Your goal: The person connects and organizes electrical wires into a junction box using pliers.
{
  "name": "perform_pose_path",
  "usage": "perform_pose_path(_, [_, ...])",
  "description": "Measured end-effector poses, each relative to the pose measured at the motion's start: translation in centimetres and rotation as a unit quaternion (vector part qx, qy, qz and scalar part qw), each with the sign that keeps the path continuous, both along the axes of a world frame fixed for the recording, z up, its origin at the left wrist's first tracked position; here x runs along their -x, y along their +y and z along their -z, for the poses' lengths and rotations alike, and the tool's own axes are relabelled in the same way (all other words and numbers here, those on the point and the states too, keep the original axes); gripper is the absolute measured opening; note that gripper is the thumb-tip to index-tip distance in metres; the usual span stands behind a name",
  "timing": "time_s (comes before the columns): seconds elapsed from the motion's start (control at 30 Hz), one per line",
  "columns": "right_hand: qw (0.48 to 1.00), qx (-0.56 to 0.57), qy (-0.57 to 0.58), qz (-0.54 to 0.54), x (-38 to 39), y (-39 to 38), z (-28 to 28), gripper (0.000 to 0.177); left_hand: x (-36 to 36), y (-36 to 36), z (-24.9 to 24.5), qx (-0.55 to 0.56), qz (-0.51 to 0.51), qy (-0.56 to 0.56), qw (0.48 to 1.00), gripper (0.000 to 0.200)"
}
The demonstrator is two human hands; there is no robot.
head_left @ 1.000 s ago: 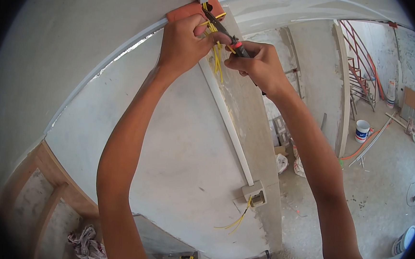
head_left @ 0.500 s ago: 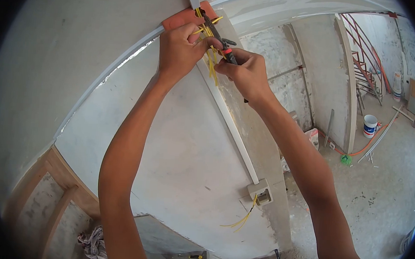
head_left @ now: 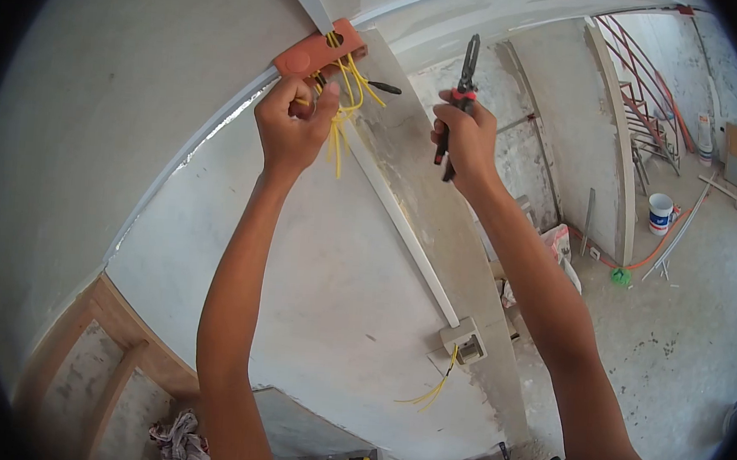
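An orange box (head_left: pixel 308 57) sits high on the wall, with yellow wires (head_left: pixel 357 86) coming out of its hole and hanging below. One wire ends in black tape. My left hand (head_left: pixel 295 122) is just under the box, its fingers closed on a yellow wire between thumb and forefinger. To the right, my right hand (head_left: pixel 467 143) holds pliers (head_left: pixel 467 74) with black and red handles, the jaws pointing up and away from the wires.
White trunking (head_left: pixel 403 224) runs down to a grey box (head_left: pixel 466 344) with yellow wires. A wooden frame (head_left: pixel 126 341) is at lower left. At right are a bucket (head_left: pixel 660 214), a green item (head_left: pixel 621 277) and red metal stairs (head_left: pixel 642 104).
The pliers in my right hand have moved right, off the wires, and now point up. My left hand has shifted slightly left and down, and the view has moved a little.
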State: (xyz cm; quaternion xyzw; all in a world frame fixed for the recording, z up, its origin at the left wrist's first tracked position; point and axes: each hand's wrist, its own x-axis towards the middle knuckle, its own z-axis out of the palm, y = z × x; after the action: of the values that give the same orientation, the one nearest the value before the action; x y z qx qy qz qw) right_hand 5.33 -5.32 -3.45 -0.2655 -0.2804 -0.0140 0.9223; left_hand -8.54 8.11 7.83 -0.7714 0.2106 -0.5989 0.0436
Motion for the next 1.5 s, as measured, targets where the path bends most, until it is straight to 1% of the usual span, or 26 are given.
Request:
perform_pose_path(0.07, [0.999,0.001,-0.047,-0.004,0.0,-0.8,0.9,0.025,0.2,0.0,0.6,0.022,0.044,0.007,0.999,0.034])
perform_pose_path(0.1, [0.997,0.03,-0.07,0.016,-0.2,-1.2,1.1,0.026,0.5,0.0,0.8,0.031,0.065,0.01,0.997,0.03])
perform_pose_path(0.13, [0.993,0.058,-0.093,0.038,-0.5,-1.5,1.3,0.027,1.0,0.3,0.9,0.045,0.05,0.038,0.997,0.016])
perform_pose_path(0.2, [0.983,0.114,-0.122,0.079,-0.2,-2.4,1.2,0.029,1.6,-0.8,1.5,0.031,0.045,0.022,0.998,0.013])
perform_pose_path(0.27, [0.986,0.129,-0.103,0.022,1.6,-4.1,1.1,0.029,1.9,-0.9,2.3,0.037,0.039,0.021,0.998,0.012])
perform_pose_path(0.3, [0.986,0.137,-0.09,-0.007,2.3,-4.8,1.1,0.029,1.8,-1.0,2.8,0.042,0.043,-0.008,0.998,0.011])
perform_pose_path(0.33, [0.984,0.135,-0.092,-0.075,2.0,-4.8,1.1,0.029,1.7,-1.6,3.3,0.046,0.045,-0.036,0.997,0.011])
perform_pose_path(0.43, [0.985,0.058,-0.146,-0.068,3.4,-3.8,0.7,0.028,2.0,-2.0,4.6,0.039,0.029,-0.099,0.994,0.012])
perform_pose_path(0.47, [0.989,0.035,-0.123,-0.07,4.3,-3.6,0.3,0.022,2.1,-2.0,4.9,0.033,0.02,-0.115,0.993,0.013])
perform_pose_path(0.57, [0.99,0.034,-0.135,-0.021,4.8,-1.6,-0.2,0.024,3.1,-3.2,5.8,0.098,0.075,-0.095,0.988,0.016])
perform_pose_path(0.67, [0.988,0.005,-0.151,0.018,4.9,0.6,-0.8,0.028,3.9,-4.6,5.7,0.012,0.037,-0.09,0.995,0.017])
perform_pose_path(0.8, [0.984,0.03,-0.153,0.082,4.9,3.1,-1.8,0.03,4.0,-6.3,3.4,-0.107,-0.057,-0.072,0.99,0.025])
perform_pose_path(0.83, [0.984,0.026,-0.163,0.069,4.9,3.8,-2.0,0.03,4.1,-6.4,2.8,-0.135,-0.083,-0.067,0.985,0.027])
perform_pose_path(0.87, [0.983,0.022,-0.173,0.06,5.0,4.0,-2.4,0.029,4.2,-6.5,2.3,-0.13,-0.087,-0.026,0.987,0.033])
perform_pose_path(0.9, [0.982,0.021,-0.18,0.051,5.0,4.2,-2.5,0.028,4.3,-6.6,1.8,-0.149,-0.112,-0.018,0.982,0.034])
perform_pose_path(0.93, [0.982,-0.015,-0.186,0.042,5.1,4.6,-2.5,0.025,4.3,-6.5,1.5,-0.165,-0.136,-0.009,0.977,0.034])
perform_pose_path(0.97, [0.978,-0.004,-0.198,0.057,4.9,4.5,-2.8,0.024,4.4,-6.5,1.3,-0.179,-0.16,0.003,0.971,0.035])
perform_pose_path(1.03, [0.973,0.025,-0.214,0.078,4.4,4.6,-2.6,0.023,4.7,-6.2,1.1,-0.19,-0.196,0.03,0.962,0.036])
perform_pose_path(1.13, [0.974,-0.029,-0.206,0.089,3.5,5.4,-2.2,0.02,4.9,-5.8,0.7,-0.194,-0.237,0.065,0.95,0.035])
perform_pose_path(1.23, [0.981,0.044,-0.16,0.098,2.9,4.1,-1.6,0.02,5.3,-6.5,0.5,-0.202,-0.282,0.084,0.934,0.035])
perform_pose_path(1.27, [0.984,0.021,-0.15,0.09,3.2,3.7,-1.6,0.02,5.1,-6.0,0.5,-0.21,-0.279,0.085,0.933,0.037])
perform_pose_path(1.37, [0.983,0.013,-0.162,0.085,3.9,3.1,-1.9,0.023,4.1,-5.1,0.5,-0.226,-0.272,0.057,0.934,0.032])
perform_pose_path(1.47, [0.978,-0.016,-0.189,0.085,4.9,3.2,-2.4,0.022,4.0,-6.0,1.0,-0.146,-0.204,0.066,0.966,0.027])
perform_pose_path(1.5, [0.976,-0.034,-0.196,0.087,5.3,3.0,-2.5,0.022,4.1,-6.0,0.8,-0.137,-0.212,0.066,0.965,0.025])
